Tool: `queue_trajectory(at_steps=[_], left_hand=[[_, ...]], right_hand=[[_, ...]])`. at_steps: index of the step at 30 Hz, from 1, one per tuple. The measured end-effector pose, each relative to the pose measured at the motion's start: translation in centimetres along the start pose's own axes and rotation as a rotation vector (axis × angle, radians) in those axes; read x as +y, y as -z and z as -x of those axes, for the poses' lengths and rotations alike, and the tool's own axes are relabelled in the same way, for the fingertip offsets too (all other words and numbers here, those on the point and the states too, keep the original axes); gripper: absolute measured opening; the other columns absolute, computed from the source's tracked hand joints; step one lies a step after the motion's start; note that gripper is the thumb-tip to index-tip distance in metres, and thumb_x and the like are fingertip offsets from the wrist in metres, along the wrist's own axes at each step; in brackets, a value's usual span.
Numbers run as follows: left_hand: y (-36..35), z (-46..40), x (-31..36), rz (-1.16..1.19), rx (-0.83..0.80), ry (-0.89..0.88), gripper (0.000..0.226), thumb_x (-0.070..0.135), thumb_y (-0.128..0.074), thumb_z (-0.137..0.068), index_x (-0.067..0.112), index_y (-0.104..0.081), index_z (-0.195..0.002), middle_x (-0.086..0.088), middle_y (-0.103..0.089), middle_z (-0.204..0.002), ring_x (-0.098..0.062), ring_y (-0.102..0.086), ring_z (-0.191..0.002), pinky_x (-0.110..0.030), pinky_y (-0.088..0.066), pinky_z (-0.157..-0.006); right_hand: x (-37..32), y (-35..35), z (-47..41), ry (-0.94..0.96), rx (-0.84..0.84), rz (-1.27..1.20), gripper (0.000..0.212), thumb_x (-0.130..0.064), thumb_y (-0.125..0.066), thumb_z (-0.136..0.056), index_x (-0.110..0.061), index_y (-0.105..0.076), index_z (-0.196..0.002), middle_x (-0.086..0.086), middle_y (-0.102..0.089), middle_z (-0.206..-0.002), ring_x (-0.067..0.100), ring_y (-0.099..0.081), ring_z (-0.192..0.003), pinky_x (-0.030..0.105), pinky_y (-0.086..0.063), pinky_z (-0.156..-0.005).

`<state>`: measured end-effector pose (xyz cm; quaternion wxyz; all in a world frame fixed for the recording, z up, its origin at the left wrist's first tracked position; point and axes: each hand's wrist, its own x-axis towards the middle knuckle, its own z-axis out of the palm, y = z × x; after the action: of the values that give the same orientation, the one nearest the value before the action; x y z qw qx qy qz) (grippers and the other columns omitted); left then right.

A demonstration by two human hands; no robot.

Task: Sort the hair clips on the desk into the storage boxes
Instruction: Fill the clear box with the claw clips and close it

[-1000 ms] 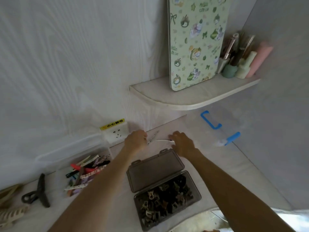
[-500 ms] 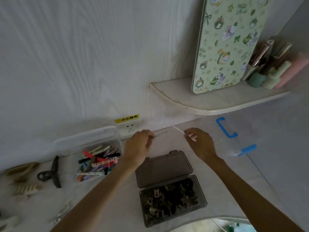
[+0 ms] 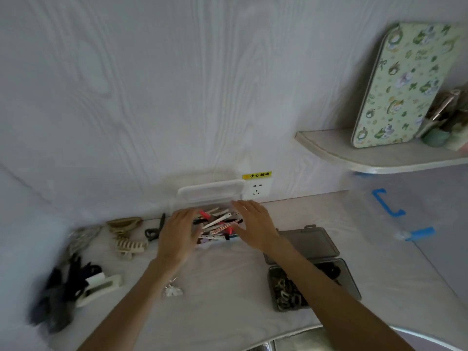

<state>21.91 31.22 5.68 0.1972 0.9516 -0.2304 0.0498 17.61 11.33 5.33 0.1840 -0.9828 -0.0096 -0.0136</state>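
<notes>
While both sets of fingers lie straight and spread, holding nothing, the left hand and right hand flank the clear box, which is full of slim coloured hair clips and has its lid raised against the wall. Right of it on the counter sits the open dark box of small clips. Claw clips lie to the left, well apart.

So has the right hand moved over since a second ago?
Yes. The right hand went from right of the wall socket to below it, over the clear box.
</notes>
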Motion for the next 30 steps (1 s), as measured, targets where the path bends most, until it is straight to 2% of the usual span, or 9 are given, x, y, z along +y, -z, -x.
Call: queue_trajectory(at_steps=[3,8,13,16,18,22,25,27,30], left_hand=[[0.1,1.8,-1.1,-0.012,0.044,-0.055,0.035,0.021,-0.061,-0.086,0.012,-0.058,-0.12,-0.005,-0.065,-0.118,-0.025,-0.059,-0.112,-0.035,-0.044,-0.096],[-0.7,2.5,0.5,0.048,0.05,-0.277,0.026,0.033,-0.05,-0.084,0.023,-0.061,-0.105,0.006,-0.064,-0.107,-0.013,-0.052,-0.104,-0.031,-0.047,-0.086],[-2.4,2.5,7.8,0.058,-0.437,-0.579,0.028,0.035,-0.052,-0.092,0.025,-0.06,-0.116,0.006,-0.057,-0.127,-0.013,-0.045,-0.123,-0.03,-0.034,-0.105],[-4.1,2.8,11.5,-0.063,-0.647,-0.67,0.066,0.061,-0.045,-0.087,0.027,-0.034,-0.142,0.002,-0.026,-0.154,-0.018,-0.019,-0.143,-0.039,-0.017,-0.116],[-5.6,3.3,12.7,-0.178,-0.763,-0.699,0.098,0.077,-0.042,-0.075,0.025,-0.008,-0.15,-0.002,0.002,-0.159,-0.021,0.004,-0.147,-0.042,-0.001,-0.12],[-8.5,3.4,13.3,-0.272,-0.708,-0.696,0.111,0.08,-0.043,-0.072,0.025,0.016,-0.147,-0.008,0.033,-0.143,-0.028,0.019,-0.144,-0.04,0.013,-0.115],[-9.7,1.3,13.1,-0.277,-0.641,-0.643,0.104,0.087,-0.02,-0.067,0.029,0.023,-0.142,-0.009,0.03,-0.148,-0.031,0.014,-0.145,-0.04,0.013,-0.111],[-10.3,-0.8,13.8,-0.305,-0.618,-0.603,0.109,0.091,0.003,-0.053,0.028,0.027,-0.139,-0.012,0.022,-0.155,-0.031,0.012,-0.145,-0.04,0.011,-0.112],[-10.5,-2.9,13.7,-0.362,-0.599,-0.516,0.098,0.079,-0.024,-0.077,0.024,0.02,-0.145,-0.015,0.017,-0.156,-0.031,0.013,-0.145,-0.043,0.002,-0.118]], right_hand=[[0.8,-0.4,2.3,-0.069,-0.064,0.05,0.055,-0.037,-0.045,-0.094,-0.021,-0.028,-0.143,0.0,-0.032,-0.149,0.02,-0.024,-0.14,0.037,-0.017,-0.116],[4.2,-0.2,7.3,-0.189,0.031,0.081,0.045,-0.03,-0.045,-0.094,-0.02,-0.038,-0.138,0.0,-0.042,-0.143,0.019,-0.032,-0.135,0.036,-0.022,-0.115],[7.5,1.8,12.8,-0.495,0.266,0.035,0.043,-0.021,-0.047,-0.09,-0.013,-0.046,-0.132,0.01,-0.05,-0.135,0.029,-0.041,-0.126,0.041,-0.029,-0.107],[9.5,2.9,14.7,-0.889,0.22,-0.031,0.056,-0.027,-0.046,-0.091,-0.015,-0.028,-0.143,0.011,-0.028,-0.149,0.031,-0.02,-0.139,0.049,-0.019,-0.111],[10.6,3.4,15.0,-1.15,0.103,-0.29,0.063,-0.036,-0.039,-0.096,-0.015,-0.01,-0.147,0.011,-0.009,-0.155,0.033,-0.007,-0.143,0.053,-0.012,-0.113],[12.5,3.1,14.8,-1.201,0.061,-0.814,0.064,-0.046,-0.031,-0.097,-0.014,-0.008,-0.148,0.014,-0.01,-0.155,0.035,-0.022,-0.139,0.049,-0.027,-0.112],[14.5,4.2,13.6,-1.28,0.263,-0.962,0.074,-0.053,-0.036,-0.093,-0.01,-0.012,-0.147,0.012,-0.019,-0.154,0.033,-0.028,-0.138,0.044,-0.027,-0.112],[17.2,5.4,12.8,-1.423,0.557,-1.01,0.081,-0.054,-0.042,-0.09,-0.008,-0.01,-0.147,0.013,-0.023,-0.152,0.032,-0.033,-0.135,0.042,-0.028,-0.111],[19.9,7.6,12.0,-1.474,0.997,-1.211,0.101,-0.072,-0.055,-0.069,-0.008,-0.025,-0.142,0.014,-0.038,-0.143,0.032,-0.045,-0.125,0.048,-0.038,-0.106]])
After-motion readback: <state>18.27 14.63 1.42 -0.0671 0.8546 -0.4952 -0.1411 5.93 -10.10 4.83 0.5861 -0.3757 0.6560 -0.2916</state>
